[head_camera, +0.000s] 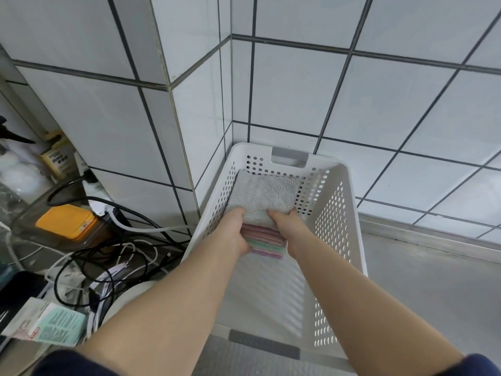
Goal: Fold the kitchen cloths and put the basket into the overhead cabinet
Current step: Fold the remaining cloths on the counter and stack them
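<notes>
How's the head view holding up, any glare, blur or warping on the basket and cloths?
Head view: wide-angle bend curves the wall tiles; soft sheen on the tiles, no harsh glare; light shines through the holes in the basket; the cloths and both hands, left and right, look sharp; the cables at the left edge look softer.

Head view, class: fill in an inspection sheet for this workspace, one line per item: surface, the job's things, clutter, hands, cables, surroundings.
Surface: grey counter, bare to the right of the basket.
Job's things: white perforated basket on the counter in the tiled corner; stack of folded cloths inside it, grey cloth on top, pink and green ones below.
Clutter: lidded container with orange contents, printed packet, bottles, all left of the basket.
Hands: left hand and right hand grip the stack's sides.
Cables: black and white tangle left of the basket.
Surroundings: white tiled walls.
</notes>
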Tool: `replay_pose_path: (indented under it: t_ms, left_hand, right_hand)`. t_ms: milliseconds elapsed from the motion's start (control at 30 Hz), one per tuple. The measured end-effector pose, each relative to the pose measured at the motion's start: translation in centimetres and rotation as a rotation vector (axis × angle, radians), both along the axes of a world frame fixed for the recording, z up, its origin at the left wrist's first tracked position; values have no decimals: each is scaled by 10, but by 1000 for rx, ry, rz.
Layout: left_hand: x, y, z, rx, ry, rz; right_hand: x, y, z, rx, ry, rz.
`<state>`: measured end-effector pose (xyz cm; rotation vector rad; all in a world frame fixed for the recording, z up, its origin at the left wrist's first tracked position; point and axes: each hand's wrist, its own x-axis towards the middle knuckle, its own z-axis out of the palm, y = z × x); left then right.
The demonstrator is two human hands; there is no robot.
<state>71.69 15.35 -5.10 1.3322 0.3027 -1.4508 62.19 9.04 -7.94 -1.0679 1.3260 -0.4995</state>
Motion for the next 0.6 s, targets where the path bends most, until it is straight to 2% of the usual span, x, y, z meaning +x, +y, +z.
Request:
replay_pose_path:
  t_ms: [200, 367, 600]
  left_hand:
    - [4, 11, 36, -45, -50, 95]
    - [-15, 34, 68, -254, -86, 23]
    - [-50, 80, 84, -374, -166, -108]
  right_hand:
    - [-14, 7, 43, -73, 10, -109]
    - [-38, 39, 84, -131, -116, -102]
    - [-90, 90, 121, -171, -276, -142]
